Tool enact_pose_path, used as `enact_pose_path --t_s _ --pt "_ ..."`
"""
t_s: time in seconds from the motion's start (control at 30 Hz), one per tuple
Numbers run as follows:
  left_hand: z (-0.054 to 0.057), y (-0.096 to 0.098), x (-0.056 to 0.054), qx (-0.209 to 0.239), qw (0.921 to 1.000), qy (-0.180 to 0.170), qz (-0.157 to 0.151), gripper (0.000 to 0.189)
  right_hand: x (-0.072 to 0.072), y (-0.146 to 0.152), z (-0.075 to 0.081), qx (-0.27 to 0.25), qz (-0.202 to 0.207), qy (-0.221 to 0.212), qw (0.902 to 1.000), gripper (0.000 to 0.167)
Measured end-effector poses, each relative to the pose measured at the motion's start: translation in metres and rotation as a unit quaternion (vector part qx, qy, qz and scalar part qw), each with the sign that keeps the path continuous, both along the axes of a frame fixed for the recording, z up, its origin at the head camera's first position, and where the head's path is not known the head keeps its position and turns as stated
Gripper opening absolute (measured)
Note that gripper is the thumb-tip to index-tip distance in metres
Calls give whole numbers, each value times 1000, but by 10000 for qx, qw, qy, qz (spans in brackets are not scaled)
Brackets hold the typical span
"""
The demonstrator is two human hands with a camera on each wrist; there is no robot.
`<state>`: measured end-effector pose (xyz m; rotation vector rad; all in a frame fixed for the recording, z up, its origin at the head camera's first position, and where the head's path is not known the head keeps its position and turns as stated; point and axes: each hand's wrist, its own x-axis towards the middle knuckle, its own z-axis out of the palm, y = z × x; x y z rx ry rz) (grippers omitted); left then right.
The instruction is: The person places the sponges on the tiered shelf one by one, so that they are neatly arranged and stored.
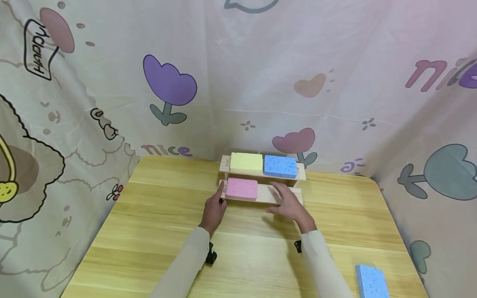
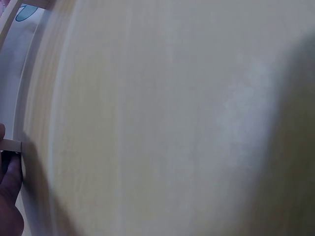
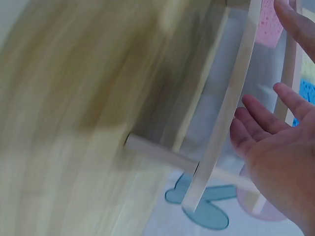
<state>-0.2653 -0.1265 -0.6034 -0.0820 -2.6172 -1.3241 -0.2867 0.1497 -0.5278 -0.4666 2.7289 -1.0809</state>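
Observation:
A small two-tier wooden shelf (image 1: 266,193) stands at the back of the table. A yellow sponge (image 1: 246,162) and a blue sponge (image 1: 280,166) lie side by side on its upper tier. On the lower tier, a pink sponge (image 1: 242,188) sits toward the left. My left hand (image 1: 214,211) pinches the left end of the lower board, thumb above and fingers beneath; only part of that hand (image 2: 9,196) shows in the left wrist view. Over the right part of the lower tier hovers my right hand (image 1: 290,203), fingers spread and holding nothing, as its palm (image 3: 280,152) also shows.
Another blue sponge (image 1: 372,281) lies near the table's front right. A printed curtain (image 1: 238,74) hangs right behind the shelf and along both sides of the wooden table (image 1: 156,231).

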Motion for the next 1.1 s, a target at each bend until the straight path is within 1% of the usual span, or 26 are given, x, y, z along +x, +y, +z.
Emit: enact_pose_path --t_s 0.27,0.43,0.63,0.83,0.9,1.0,1.1 --pt "0 0 0 -12 9999 111 43 71 20 27 4 -39 -194 120 9997 90" --pt "-1 0 0 -35 10000 67 24 72 31 45 5 -131 -426 34 9990 90" --pt "-1 0 0 -43 10000 46 25 72 47 65 6 120 -733 21 9972 91" --pt "-2 1 0 -52 9999 85 14 72 66 85 3 264 -1020 -66 9944 100" --pt "-2 0 0 -56 9999 118 16 72 74 92 1 302 -1073 -10 9938 101" --pt "-2 0 -1 -86 9998 179 30 72 85 102 -3 399 -1181 219 9920 100" --pt "-1 0 -1 -80 9997 210 26 72 97 112 -5 582 -1354 423 9882 99"
